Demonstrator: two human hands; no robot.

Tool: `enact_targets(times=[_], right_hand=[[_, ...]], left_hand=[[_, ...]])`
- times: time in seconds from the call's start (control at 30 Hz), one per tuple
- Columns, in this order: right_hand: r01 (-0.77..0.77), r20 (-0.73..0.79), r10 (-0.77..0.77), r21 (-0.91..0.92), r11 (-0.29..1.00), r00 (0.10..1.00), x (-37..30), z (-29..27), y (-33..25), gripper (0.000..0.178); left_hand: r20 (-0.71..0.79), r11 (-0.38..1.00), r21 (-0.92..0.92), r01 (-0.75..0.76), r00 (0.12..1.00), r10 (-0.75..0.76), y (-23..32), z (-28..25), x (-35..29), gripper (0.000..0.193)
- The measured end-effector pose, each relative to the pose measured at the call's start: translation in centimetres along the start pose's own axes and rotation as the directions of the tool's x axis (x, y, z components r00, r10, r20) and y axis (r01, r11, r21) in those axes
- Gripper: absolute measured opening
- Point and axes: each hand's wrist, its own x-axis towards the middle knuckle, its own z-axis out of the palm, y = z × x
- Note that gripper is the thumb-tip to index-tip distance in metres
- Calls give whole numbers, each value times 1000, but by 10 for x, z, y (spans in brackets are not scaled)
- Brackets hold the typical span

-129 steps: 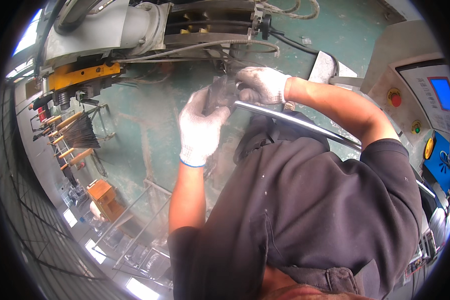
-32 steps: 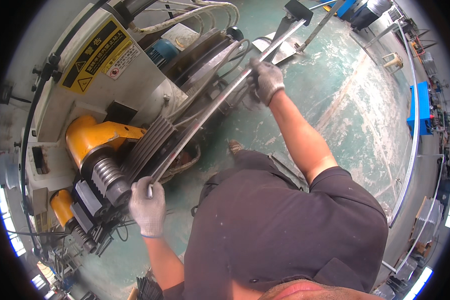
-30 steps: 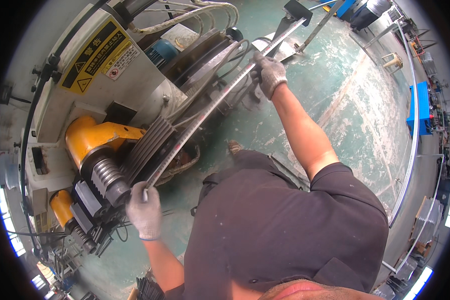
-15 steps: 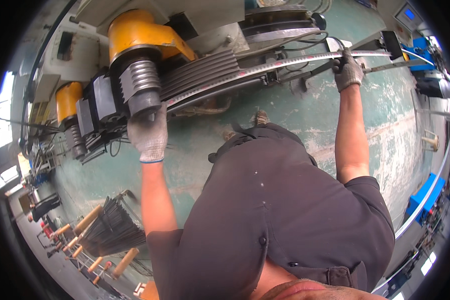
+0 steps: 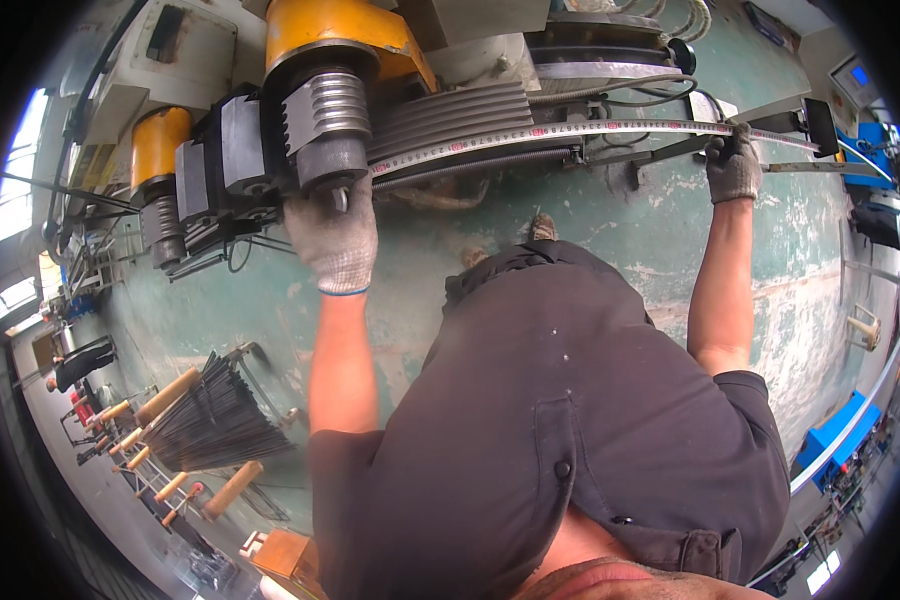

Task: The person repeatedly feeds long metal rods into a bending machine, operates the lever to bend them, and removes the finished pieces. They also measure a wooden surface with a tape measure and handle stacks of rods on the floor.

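Note:
A long white tape measure blade [image 5: 540,132] with black and red marks stretches along the front of a machine. At its left end is my left hand [image 5: 336,238], in a pale knitted glove, closed around the tape's end. Some of its fingers are hidden below a ribbed, grey steel tool [image 5: 332,125] on the machine. My right hand [image 5: 734,172], in a stained grey glove, is closed on the blade far to the right. Beyond that hand the blade runs on to a dark upright plate [image 5: 820,127].
Yellow machine housings [image 5: 320,32] stand at the upper left, with grey ridged blocks [image 5: 242,150] beside them. Behind the tape lie stacked grey bars [image 5: 460,118]. A rack of thin dark rods [image 5: 215,415] with wooden rollers stands at the lower left. Another person [image 5: 80,365] is at the far left.
The whole view has shifted, so the machine and both hands appear farther right, the machine also higher. Both hands keep their hold on the tape, which stays stretched between them.

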Motion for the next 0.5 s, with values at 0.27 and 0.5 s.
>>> enact_targets(times=[0.27, 0.5], right_hand=[[26, 119, -45, 154, 988, 992, 5, -10, 13, 36], [-48, 209, -19, 312, 949, 978, 22, -28, 20, 33]], left_hand=[[-54, 996, -73, -55, 997, 51, -5, 0, -6, 47], [-117, 988, -100, -114, 988, 102, -8, -2, -6, 48]])
